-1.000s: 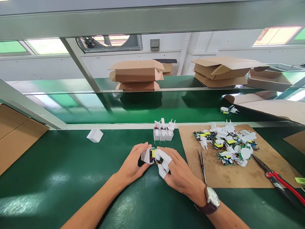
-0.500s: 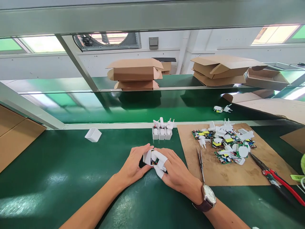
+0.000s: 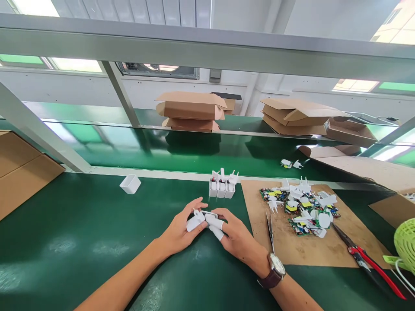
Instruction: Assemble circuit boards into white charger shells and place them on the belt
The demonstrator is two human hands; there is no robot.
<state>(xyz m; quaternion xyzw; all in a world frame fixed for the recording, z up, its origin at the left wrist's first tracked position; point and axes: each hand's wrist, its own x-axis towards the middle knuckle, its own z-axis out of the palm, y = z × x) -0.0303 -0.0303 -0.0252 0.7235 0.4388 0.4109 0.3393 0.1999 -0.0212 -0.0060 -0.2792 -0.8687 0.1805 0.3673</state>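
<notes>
My left hand [image 3: 178, 231] is closed on a white plug cover [image 3: 195, 220], thumb below and fingers behind. Right beside it, my right hand [image 3: 238, 232] pinches a white charger housing [image 3: 211, 215] with fingers that wear white finger cots. The two white parts meet or overlap between my hands; fingers hide whether they touch. Beyond my hands stands a row of white charger housings [image 3: 221, 190] with plug pieces lying on their open tops. An open white housing [image 3: 130, 184] sits alone to the left on the green worktop [image 3: 97, 224].
On a brown board [image 3: 311, 252] at the right lie several circuit boards [image 3: 301, 203] with plug pieces, tweezers [image 3: 269, 231] and red-handled pliers [image 3: 363, 255]. A green fan [image 3: 405, 242] stands at the right edge. Cardboard boxes [image 3: 193, 106] sit on the back shelf; a metal bar [image 3: 207, 54] crosses above.
My head view has tilted up. The left hand has turned, bringing the white plug cover's face into view, and the circuit board inside the held charger no longer shows.
</notes>
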